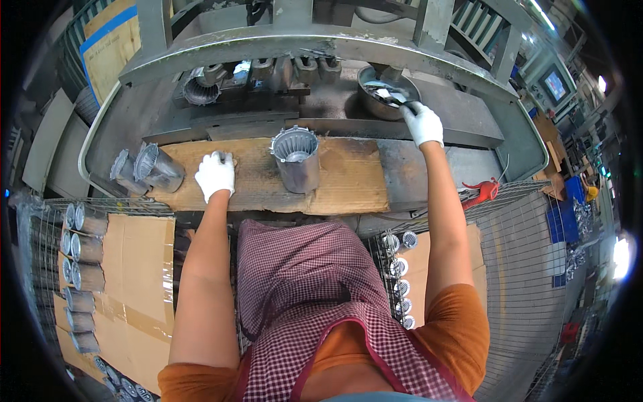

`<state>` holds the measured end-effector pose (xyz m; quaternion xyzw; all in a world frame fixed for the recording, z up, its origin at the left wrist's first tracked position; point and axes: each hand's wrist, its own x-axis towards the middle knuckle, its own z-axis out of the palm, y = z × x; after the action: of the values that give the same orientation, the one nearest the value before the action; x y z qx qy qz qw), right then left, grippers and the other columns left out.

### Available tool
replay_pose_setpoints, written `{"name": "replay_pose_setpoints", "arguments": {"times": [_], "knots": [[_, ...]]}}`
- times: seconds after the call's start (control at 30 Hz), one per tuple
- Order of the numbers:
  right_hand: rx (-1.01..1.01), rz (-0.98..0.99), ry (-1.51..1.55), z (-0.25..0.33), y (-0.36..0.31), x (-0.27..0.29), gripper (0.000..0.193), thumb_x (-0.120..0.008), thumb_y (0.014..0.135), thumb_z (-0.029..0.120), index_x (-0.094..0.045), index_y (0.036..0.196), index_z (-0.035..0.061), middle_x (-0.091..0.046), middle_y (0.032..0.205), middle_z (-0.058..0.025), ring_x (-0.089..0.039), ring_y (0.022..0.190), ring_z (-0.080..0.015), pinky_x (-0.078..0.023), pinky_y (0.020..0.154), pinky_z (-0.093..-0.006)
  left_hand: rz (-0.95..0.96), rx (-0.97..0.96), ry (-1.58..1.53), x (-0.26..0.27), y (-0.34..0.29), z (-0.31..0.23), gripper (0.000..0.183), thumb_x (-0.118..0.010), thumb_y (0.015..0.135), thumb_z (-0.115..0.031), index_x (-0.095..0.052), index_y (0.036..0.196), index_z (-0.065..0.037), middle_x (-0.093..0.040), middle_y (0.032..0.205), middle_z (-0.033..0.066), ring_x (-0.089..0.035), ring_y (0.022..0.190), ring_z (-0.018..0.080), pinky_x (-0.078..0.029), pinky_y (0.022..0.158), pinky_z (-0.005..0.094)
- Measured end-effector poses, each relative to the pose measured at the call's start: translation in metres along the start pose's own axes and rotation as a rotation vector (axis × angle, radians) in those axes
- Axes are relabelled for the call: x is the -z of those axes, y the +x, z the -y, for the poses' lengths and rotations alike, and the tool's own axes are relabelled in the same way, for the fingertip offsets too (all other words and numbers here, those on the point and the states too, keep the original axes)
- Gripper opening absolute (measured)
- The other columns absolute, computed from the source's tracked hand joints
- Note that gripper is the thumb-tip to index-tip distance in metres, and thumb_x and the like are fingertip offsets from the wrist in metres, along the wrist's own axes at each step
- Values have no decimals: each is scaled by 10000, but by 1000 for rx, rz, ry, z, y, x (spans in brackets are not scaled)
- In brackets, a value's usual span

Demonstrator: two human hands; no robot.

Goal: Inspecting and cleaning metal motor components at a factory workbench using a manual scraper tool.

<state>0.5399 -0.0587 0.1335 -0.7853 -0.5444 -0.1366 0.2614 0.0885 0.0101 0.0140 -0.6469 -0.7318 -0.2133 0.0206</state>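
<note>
A grey metal cup-shaped casting point(295, 164) with inner ribs and a jagged rim stands upright on the cardboard sheet point(355, 181) in front of me. To its left my left hand point(216, 175), in a white glove, rests on the cardboard with its fingers curled in; nothing shows in it. At the right edge of a metal bowl point(370, 107), my gloved right hand point(423, 124) has its fingertips closed over the rim. A dark piece shows at those fingertips, too small to make out. Light and dark bits lie inside the bowl.
Two more castings point(159, 167) lean together at the bench's left. Another point(202, 88) lies at the back under a metal frame point(321, 43). A red-handled air gun point(481, 192) hangs at the right. Wire baskets with cardboard point(137, 268) and stacked castings point(87, 248) flank me.
</note>
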Motion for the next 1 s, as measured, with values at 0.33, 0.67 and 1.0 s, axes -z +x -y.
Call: {"name": "replay_pose_setpoints", "arguments": {"times": [0.33,0.67,1.0], "knots": [[62,-168,135,-6,-53,-8,297,-591,896,349,-676,1077,129,-673,963,-168,-635,905,-358,-493,781,-426,-304,10,-52,-1,-4,-3,344,-527,900,-384,-626,1136,-154,-598,1137,110,-560,1056,303,-423,866,469],[396,-414,635,100,-48,-2,216,-657,882,147,-677,1065,36,-680,993,-161,-639,868,-300,-484,824,-346,-70,-37,71,-1,-7,3,276,-535,892,-377,-676,995,-163,-619,1046,73,-559,1018,277,-422,843,451],[590,-197,16,301,40,-31,272,-533,902,411,-699,1021,230,-696,885,-133,-676,758,-292,-528,675,-407,-27,-17,-37,2,-6,2,291,-519,908,-371,-672,1017,-149,-615,1074,77,-545,1037,281,-410,875,447]]}}
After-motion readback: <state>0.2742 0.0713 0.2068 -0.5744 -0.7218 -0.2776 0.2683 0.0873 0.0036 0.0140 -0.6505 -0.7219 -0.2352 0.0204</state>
